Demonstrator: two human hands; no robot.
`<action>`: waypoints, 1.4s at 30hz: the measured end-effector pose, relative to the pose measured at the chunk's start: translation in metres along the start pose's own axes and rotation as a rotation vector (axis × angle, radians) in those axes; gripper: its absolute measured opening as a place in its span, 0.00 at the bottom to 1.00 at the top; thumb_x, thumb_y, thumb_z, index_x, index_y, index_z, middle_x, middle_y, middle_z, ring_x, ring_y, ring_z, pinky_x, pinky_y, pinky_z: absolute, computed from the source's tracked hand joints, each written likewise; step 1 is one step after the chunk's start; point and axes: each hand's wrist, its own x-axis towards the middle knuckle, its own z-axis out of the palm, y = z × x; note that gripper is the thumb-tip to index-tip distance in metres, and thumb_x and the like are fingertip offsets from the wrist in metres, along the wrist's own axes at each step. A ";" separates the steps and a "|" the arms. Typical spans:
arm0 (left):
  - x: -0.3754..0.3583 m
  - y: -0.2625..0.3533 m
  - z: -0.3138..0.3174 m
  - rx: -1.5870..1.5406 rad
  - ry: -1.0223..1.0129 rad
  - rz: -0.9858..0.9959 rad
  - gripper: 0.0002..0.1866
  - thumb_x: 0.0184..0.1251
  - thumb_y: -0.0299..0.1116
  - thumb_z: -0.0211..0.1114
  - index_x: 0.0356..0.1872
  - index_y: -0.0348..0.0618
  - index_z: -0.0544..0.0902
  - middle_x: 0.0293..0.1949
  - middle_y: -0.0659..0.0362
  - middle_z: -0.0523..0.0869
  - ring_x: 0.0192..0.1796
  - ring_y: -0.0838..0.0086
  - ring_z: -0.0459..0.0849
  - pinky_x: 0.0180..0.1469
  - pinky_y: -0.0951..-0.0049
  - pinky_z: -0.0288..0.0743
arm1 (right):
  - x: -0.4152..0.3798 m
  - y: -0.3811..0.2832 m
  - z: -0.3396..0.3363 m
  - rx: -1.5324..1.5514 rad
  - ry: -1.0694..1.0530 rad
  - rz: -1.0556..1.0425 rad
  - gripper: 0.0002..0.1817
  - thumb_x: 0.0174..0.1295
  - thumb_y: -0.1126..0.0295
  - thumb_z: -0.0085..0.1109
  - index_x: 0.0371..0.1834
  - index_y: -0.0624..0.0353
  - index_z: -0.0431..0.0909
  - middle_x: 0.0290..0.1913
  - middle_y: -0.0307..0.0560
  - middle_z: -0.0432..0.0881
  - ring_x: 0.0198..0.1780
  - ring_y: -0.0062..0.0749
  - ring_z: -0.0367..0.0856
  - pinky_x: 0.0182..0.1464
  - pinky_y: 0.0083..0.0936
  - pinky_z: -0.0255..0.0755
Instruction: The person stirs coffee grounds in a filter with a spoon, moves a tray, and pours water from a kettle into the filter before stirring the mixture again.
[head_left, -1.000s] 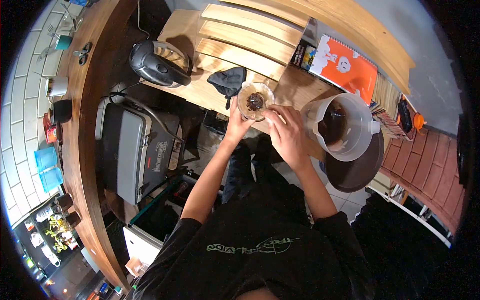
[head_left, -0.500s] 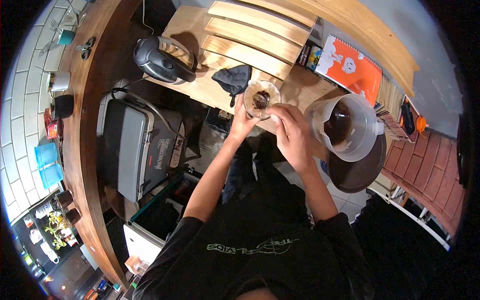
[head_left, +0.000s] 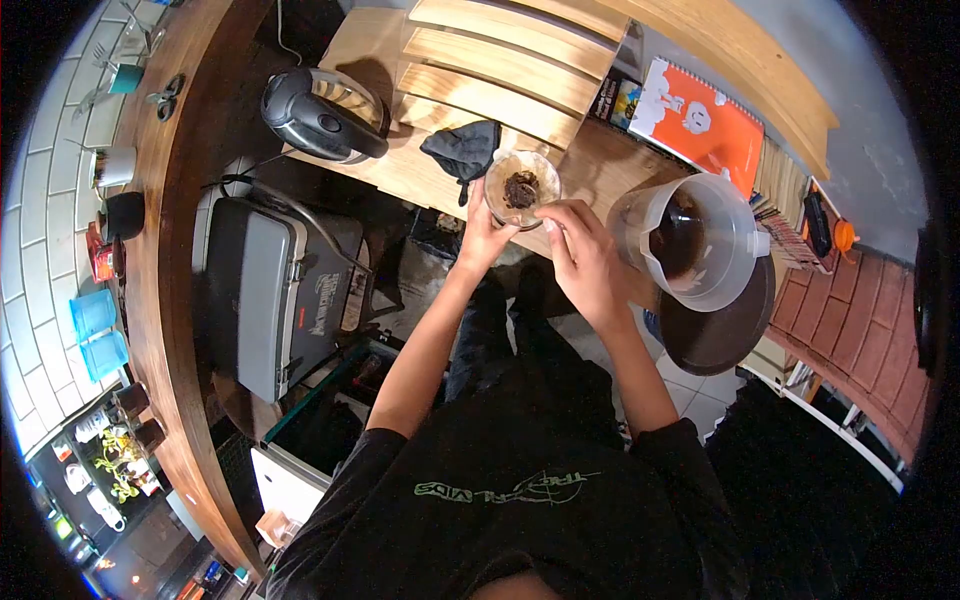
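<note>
Clear glass, round and shallow, the small bowl with its dark clump of grounds at the centre sits between our two hands, above the edge of the pale wooden slatted table. Our left hand comes up from below on the bowl's left side, the fingers curled partway closed around the rim and wall so that the thumb lies along the left edge; we grip the bowl there. Our right hand meets the bowl at its lower right rim, the fingertips pinched nearly closed at the glass; whether they clasp the rim itself or something small against it, we cannot tell.

Just left of the bowl lies a crumpled dark grey cloth, touching or almost touching the glass. Further left stands a black and steel electric kettle. To the right of our right hand, near but apart, stands a translucent plastic measuring jug holding dark liquid, resting above a round dark brown tray. Behind the jug lies an orange spiral notebook. Below the kettle, a grey and black contact grill sits shut.
</note>
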 end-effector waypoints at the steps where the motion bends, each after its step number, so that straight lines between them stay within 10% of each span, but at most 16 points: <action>1: 0.000 0.002 -0.001 -0.010 -0.009 -0.010 0.34 0.47 0.24 0.74 0.61 0.36 0.75 0.61 0.45 0.73 0.64 0.48 0.72 0.67 0.58 0.67 | 0.000 -0.001 -0.001 0.043 0.023 -0.017 0.11 0.66 0.77 0.56 0.49 0.58 0.81 0.45 0.51 0.83 0.46 0.49 0.83 0.48 0.39 0.77; 34: 0.001 -0.001 0.000 -0.018 -0.003 0.008 0.40 0.46 0.27 0.78 0.65 0.38 0.73 0.64 0.45 0.72 0.66 0.48 0.71 0.69 0.57 0.66 | 0.006 0.008 0.009 -0.110 0.145 -0.148 0.07 0.66 0.75 0.58 0.45 0.58 0.80 0.42 0.51 0.83 0.42 0.48 0.84 0.44 0.40 0.78; 42: 0.002 0.007 -0.002 -0.085 -0.022 -0.063 0.40 0.45 0.24 0.77 0.65 0.38 0.73 0.64 0.46 0.72 0.65 0.49 0.73 0.68 0.59 0.68 | 0.003 0.008 0.018 0.244 0.177 0.251 0.06 0.68 0.77 0.57 0.45 0.63 0.79 0.41 0.52 0.83 0.39 0.46 0.84 0.42 0.33 0.77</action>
